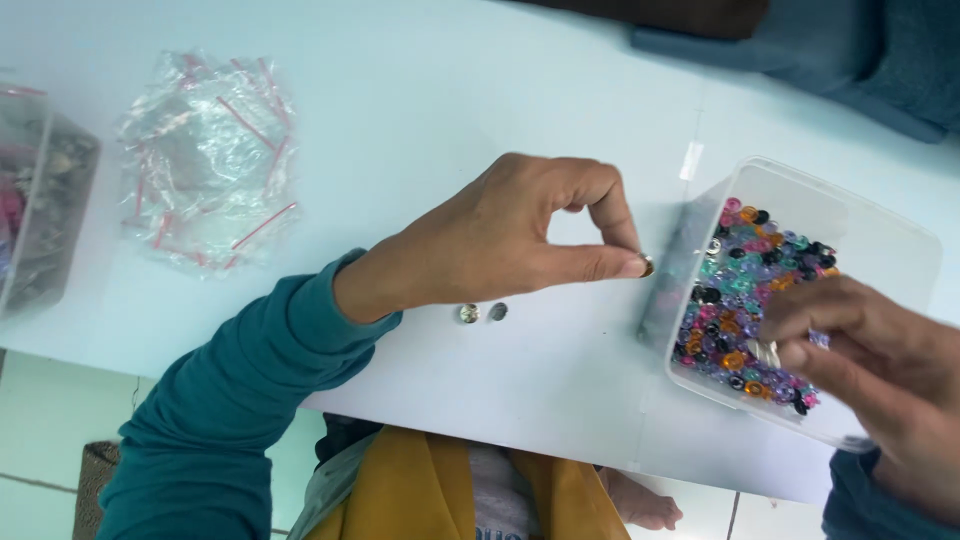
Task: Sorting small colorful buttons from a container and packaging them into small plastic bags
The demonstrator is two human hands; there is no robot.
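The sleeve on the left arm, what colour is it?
The sleeve is teal, a dark blue-green, seen best in the head view.

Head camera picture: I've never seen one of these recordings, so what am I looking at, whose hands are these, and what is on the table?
The one picture comes from a camera worn on a person's head, looking down at their own two bare hands; there is no machine. The left hand pinches a small bead between thumb and forefinger. The right hand reaches into a tilted clear plastic box full of coloured beads, with a pale bead at its fingertips. On the white table lie two small round beads near the left wrist, a pile of little clear bags, and another clear container at the left edge.
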